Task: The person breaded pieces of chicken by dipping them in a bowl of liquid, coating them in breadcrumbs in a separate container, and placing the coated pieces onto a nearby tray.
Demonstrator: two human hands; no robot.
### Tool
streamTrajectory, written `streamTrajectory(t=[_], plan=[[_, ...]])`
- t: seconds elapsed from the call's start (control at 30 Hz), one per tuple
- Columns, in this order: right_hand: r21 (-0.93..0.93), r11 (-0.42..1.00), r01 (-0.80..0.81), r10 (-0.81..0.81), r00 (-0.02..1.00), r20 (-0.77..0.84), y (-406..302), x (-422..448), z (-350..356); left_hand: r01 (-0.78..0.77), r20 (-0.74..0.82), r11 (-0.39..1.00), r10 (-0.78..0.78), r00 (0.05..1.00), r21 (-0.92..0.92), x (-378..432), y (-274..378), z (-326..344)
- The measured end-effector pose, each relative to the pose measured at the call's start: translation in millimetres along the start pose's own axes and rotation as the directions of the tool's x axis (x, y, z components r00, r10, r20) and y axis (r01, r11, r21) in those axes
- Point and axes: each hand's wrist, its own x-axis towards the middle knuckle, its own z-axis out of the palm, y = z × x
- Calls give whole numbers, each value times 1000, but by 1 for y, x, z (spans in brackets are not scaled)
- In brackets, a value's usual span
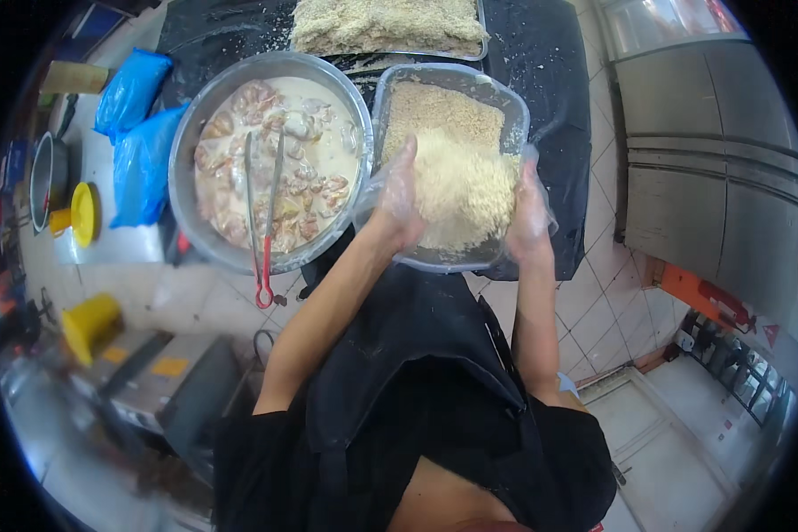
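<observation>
Both my hands wear clear plastic gloves and are at a square plastic tub (517,106) of breadcrumbs (439,106). My left hand (399,193) is inside its left side, my right hand (529,206) at its right side. Between them is a blurred, pale, crumb-coated mass (469,186); whether either hand grips it I cannot tell. To the left stands a round metal bowl (185,143) with raw chicken pieces (306,193) in a milky liquid. Red-handled metal tongs (266,246) rest in it, handle over the near rim.
A metal tray (484,33) heaped with crumb-coated pieces (386,26) stands behind the tub. Blue plastic bags (147,166), a yellow lid (85,214) and a metal pot (48,179) are at the left. A steel refrigerator (678,159) stands at the right, across the tiled floor.
</observation>
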Motion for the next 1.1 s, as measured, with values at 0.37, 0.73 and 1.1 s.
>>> streamTrajectory(t=[0.37,0.73,1.1], plan=[[-923,-355,149,-250,936,248,105,53,-12,-213,-140,840,320,937,499,25,-32,-72],[-864,-423,274,-378,813,443,107,125,24,-174,120,138,332,936,975,23,-34,-105],[-883,-61,466,42,885,464,53,121,-17,-515,131,411,673,728,752,11,-57,-103]])
